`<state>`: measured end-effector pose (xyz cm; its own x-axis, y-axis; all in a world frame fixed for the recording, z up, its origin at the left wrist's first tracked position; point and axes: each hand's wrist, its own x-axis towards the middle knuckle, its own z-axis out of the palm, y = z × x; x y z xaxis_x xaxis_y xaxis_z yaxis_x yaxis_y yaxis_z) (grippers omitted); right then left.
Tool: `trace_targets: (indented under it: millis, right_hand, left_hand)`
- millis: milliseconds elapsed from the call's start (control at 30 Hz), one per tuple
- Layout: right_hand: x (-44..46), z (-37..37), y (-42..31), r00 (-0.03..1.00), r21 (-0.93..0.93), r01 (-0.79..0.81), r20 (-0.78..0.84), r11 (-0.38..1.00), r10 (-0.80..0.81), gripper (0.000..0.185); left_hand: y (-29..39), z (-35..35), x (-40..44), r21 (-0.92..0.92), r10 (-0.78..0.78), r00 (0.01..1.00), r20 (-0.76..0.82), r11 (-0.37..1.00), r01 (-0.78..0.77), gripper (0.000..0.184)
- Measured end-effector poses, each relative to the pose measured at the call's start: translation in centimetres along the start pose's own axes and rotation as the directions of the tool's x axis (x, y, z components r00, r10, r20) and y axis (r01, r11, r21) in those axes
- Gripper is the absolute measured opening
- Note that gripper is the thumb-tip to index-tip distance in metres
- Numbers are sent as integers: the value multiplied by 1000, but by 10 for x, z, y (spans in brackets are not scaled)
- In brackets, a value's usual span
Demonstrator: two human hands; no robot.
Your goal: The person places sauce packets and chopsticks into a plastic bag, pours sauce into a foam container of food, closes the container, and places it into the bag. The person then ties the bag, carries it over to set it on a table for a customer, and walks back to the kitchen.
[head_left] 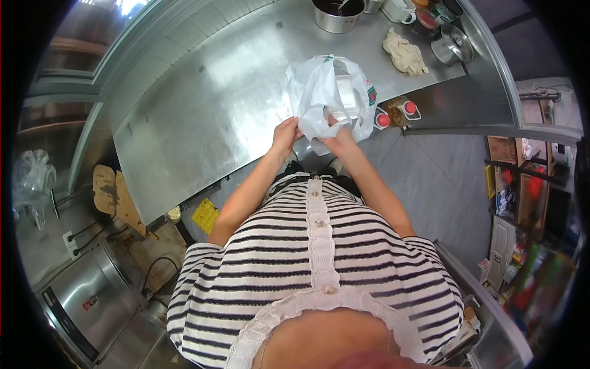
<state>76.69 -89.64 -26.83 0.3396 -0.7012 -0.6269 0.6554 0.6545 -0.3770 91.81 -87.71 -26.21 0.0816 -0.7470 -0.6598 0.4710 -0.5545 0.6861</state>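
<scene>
Pinching 1 bag [312, 92] w/ L hand [286, 134], R hand [340, 141] touching it (grip: can't tell), 2 red-capped jugs [397, 113] nr.

Bright glare on steel tabletop [203, 123]

A pot [336, 24] of dark contents stands at 12 o'clock on the worktop [190, 123], a crumpled cloth [404, 53] at 1, red-capped bottles [410, 108] at 2, wooden boards [106, 189] at 9.
</scene>
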Motion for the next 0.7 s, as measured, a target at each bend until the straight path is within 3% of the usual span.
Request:
trace_targets:
  millis: [133, 200, 233, 300, 400, 600, 667, 700]
  right_hand:
    - [34, -7, 26, 994, 252, 109, -42, 962, -102, 30]
    - [41, 2, 30, 988, 395, 146, -6, 907, -157, 27]
    - [47, 8, 32, 985, 438, 154, 7, 886, -174, 27]
    - [58, 25, 28, 977, 505, 169, 30, 846, -213, 27]
    - [72, 40, 10, 964, 529, 194, 52, 826, -259, 28]
    - [76, 46, -28, 951, 479, 232, 69, 847, -300, 29]
    - [69, 35, -32, 957, 438, 231, 57, 869, -283, 29]
    - [63, 27, -35, 963, 404, 224, 50, 887, -266, 29]
  left_hand:
    - [1, 4, -7, -44, 2, 1000, 2, 999, -1, 23]
    - [-5, 6, -12, 97, 9, 998, 62, 995, -15, 19]
    - [-10, 9, -17, 74, 72, 995, 74, 994, -77, 17]
    - [-6, 10, -18, 109, 42, 997, 69, 993, -49, 16]
    - [-2, 11, -20, 168, -29, 999, 43, 986, 22, 14]
    - [17, 1, -10, 66, -85, 992, 91, 995, 79, 19]
    - [25, -1, -6, 310, 265, 964, -10, 918, -249, 25]
    - [34, 12, -17, 422, 572, 819, -39, 752, -506, 31]
